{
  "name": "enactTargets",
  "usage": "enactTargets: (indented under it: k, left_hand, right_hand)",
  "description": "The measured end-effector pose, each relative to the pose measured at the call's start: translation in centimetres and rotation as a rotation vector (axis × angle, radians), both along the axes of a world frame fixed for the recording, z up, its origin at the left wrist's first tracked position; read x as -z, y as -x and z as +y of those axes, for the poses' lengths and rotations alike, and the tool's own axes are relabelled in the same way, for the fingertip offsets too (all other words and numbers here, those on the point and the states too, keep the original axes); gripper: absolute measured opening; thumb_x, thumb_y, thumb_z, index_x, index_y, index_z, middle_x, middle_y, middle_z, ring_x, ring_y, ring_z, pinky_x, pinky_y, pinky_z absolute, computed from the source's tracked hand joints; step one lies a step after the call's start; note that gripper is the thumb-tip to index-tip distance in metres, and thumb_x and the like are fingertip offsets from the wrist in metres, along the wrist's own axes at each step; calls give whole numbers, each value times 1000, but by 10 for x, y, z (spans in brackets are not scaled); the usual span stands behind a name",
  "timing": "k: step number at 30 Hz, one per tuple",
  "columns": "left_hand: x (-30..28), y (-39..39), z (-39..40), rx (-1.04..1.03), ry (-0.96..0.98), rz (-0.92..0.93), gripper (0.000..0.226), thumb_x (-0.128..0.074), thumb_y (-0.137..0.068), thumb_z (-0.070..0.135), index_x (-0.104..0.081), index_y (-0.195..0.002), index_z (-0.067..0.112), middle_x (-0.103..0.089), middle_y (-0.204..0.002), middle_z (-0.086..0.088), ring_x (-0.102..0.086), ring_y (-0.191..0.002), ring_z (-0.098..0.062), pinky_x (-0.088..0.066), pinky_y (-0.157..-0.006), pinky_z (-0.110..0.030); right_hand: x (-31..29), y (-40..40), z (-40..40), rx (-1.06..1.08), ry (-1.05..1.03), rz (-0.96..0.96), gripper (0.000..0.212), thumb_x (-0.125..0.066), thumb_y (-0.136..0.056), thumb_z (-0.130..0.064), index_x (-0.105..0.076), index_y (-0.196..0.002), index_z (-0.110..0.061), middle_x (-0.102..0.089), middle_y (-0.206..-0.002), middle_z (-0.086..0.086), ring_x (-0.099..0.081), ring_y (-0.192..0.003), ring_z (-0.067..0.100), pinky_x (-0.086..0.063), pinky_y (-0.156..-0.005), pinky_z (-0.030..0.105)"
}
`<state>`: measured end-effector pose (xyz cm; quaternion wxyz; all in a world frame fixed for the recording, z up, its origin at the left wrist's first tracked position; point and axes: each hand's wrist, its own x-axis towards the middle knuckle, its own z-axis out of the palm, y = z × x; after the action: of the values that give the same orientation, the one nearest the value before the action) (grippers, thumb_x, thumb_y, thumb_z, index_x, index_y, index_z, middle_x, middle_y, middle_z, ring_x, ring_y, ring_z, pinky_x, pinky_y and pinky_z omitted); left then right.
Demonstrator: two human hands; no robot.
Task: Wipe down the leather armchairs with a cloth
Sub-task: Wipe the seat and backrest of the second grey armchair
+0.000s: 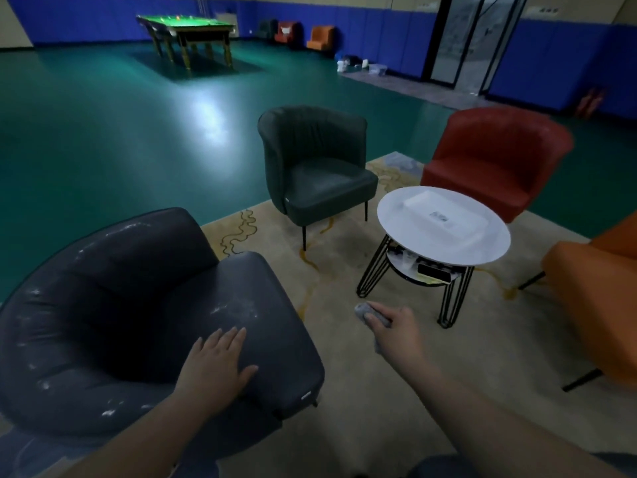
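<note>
Dark grey leather armchair [144, 305] nearest, white smudges on seat and arms, dark green armchair [317, 167] beyond, red armchair [496, 160] and orange armchair [599, 288] rightward, crumpled grey cloth [370, 315] above the rug

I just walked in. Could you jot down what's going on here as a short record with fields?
Place: hall with a snooker table far off
Nearest chair: dark grey armchair, whitish smudges on it
Left hand: flat on that chair's seat
Right hand: grips a grey cloth, held off the chair
Other chairs: dark green, red, orange
Middle: round white table
</note>
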<state>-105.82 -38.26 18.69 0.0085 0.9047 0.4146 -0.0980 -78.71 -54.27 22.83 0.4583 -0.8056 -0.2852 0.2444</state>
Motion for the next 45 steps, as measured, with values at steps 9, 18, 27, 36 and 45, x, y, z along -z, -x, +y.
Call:
enactTargets:
  k: [9,18,27,36,45]
  left_hand:
    - [22,-51,83,-197,-16,108,81,-25,-92,68,-3,-154,21,-12,-161,4,-11,-147,-19,-13,-117,-41]
    - [26,-108,120,-535,79,122,79,-24,-93,66,0,-154,22,-8,-162,4,-7,-148,-18,-12,-118,-41]
    - [27,-102,141,-731,85,78,78,-25,-92,66,-2,-154,24,-10,-161,5,-7,-148,-18,-10,-118,-41]
    - [30,-63,189,-868,64,39,77,-23,-93,66,-6,-154,23,-14,-161,6,-11,-147,-17,-14,-118,-41]
    - [35,-54,216,-1047,92,41,75,-22,-94,65,-5,-154,24,-12,-161,6,-10,-147,-17,-13,-118,-40]
  right_hand:
    - [31,-92,147,-231,46,-38,31,-62,-91,-21,-66,-121,-12,-60,-110,23,-60,-84,24,-48,-81,34]
    - [33,-165,285,-568,121,-165,27,-62,-91,-27,-68,-117,-19,-58,-107,12,-60,-88,19,-45,-78,24]
    - [36,-136,374,-764,171,-158,30,-58,-94,-28,-63,-123,-20,-47,-114,10,-55,-97,23,-46,-88,32]
    - [27,-101,445,-846,158,-198,31,-55,-95,-33,-60,-125,-25,-44,-114,4,-48,-94,15,-37,-78,24]
    - [52,-66,537,-1015,108,-190,30,-58,-93,-35,-63,-122,-29,-45,-109,-1,-49,-88,8,-38,-78,22]
